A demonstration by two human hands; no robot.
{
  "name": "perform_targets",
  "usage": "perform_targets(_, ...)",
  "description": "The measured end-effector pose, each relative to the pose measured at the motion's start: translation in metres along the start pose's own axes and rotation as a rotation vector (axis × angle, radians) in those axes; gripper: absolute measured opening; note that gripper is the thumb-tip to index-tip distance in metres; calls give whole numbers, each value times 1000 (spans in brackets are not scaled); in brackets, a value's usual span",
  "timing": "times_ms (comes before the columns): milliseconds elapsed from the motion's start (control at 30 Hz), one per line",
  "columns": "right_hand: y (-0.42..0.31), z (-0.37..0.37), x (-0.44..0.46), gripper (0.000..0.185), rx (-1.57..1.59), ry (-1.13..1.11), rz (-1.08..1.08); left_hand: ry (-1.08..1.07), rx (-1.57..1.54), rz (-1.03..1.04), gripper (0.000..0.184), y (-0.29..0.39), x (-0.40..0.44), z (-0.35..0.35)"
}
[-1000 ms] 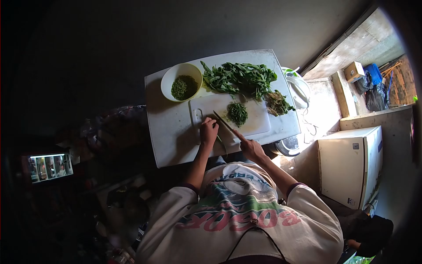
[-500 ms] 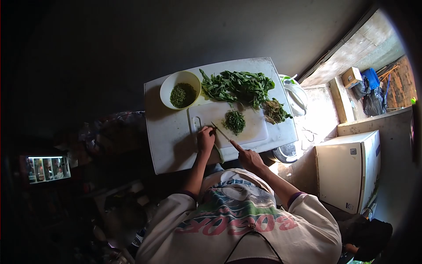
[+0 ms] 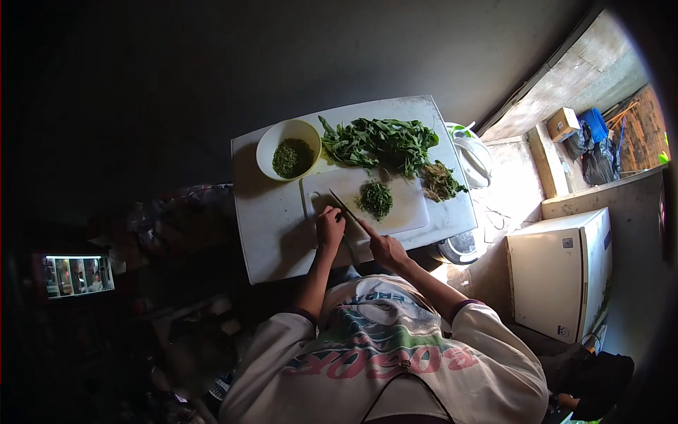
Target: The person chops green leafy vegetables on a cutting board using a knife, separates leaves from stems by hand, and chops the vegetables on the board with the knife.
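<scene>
My right hand (image 3: pixel 388 251) is closed round the handle of a knife (image 3: pixel 344 205), whose blade points up and left over the white cutting board (image 3: pixel 413 212). Just left of the blade, my left hand (image 3: pixel 330 226) is curled with its fingers bent at the board's near left side. What it holds is mostly hidden; something dark shows at the fingertips. A heap of finely chopped greens (image 3: pixel 376 199) lies on the board, right of the blade. Behind the board rests a large pile of whole leafy greens (image 3: pixel 385 141). More chopped greens (image 3: pixel 292 157) fill the bottom of a pale yellow bowl (image 3: pixel 267 150).
All this stands on a white table (image 3: pixel 272 237). Wilted trimmings with roots (image 3: pixel 441 182) lie at its right side. Beyond are a white freezer-like box (image 3: pixel 547 272), a lidded container (image 3: pixel 459 244) on the floor, and a blue bin (image 3: pixel 595 125) with black bags.
The knife has swung to a steeper angle, its tip now farther up and left. My right hand has shifted slightly left and down. My left hand stays nearly in place.
</scene>
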State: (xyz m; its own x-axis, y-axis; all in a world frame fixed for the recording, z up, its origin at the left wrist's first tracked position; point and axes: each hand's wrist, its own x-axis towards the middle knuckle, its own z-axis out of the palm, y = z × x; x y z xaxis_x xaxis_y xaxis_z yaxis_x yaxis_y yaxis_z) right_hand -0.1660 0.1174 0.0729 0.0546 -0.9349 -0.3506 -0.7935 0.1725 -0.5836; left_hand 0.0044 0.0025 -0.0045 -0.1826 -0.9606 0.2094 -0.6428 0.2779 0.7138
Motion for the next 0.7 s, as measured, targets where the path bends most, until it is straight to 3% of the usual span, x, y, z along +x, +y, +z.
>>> perform_targets(233,8,-29,-23,77,-138,-58,126,-15,-71,-68,15,0,2,2)
perform_targets(367,12,-40,-22,74,-151,-27,176,16,-127,-7,11,-1,1,3)
perform_targets(600,-19,-60,-33,75,-152,-99,119,52,136,78,18,-7,0,3)
perform_targets(700,-18,-50,-37,77,-166,-119,88,19,-17,12,21,-11,-1,6)
